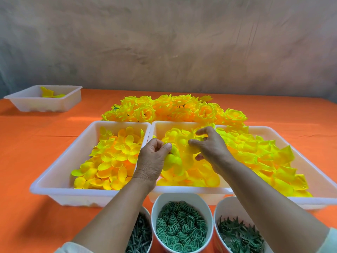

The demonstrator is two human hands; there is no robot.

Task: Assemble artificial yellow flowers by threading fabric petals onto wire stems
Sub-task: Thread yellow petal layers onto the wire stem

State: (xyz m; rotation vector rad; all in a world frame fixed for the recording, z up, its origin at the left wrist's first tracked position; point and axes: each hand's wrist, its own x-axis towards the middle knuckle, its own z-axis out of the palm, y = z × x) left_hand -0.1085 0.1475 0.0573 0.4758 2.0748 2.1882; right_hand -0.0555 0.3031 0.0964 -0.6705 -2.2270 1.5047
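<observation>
Both my hands are over the middle white tray (pixel 184 189), which is full of yellow fabric petals (pixel 191 172). My left hand (pixel 154 159) grips a partly built yellow flower (pixel 172 160), fingers curled round its top. My right hand (pixel 211 148) hovers just right of it with fingers bent, pinching a thin yellow petal (pixel 197 138). No wire stem shows in either hand. A heap of finished yellow flowers (pixel 173 108) lies behind the trays.
A left tray (pixel 54 185) and a right tray (pixel 321 199) hold more yellow petals. Three cups at the front edge hold dark green stems (pixel 140 236), green ring pieces (pixel 180 229) and green leaf pieces (pixel 238 234). A small white tray (pixel 23 101) sits far left on the orange cloth.
</observation>
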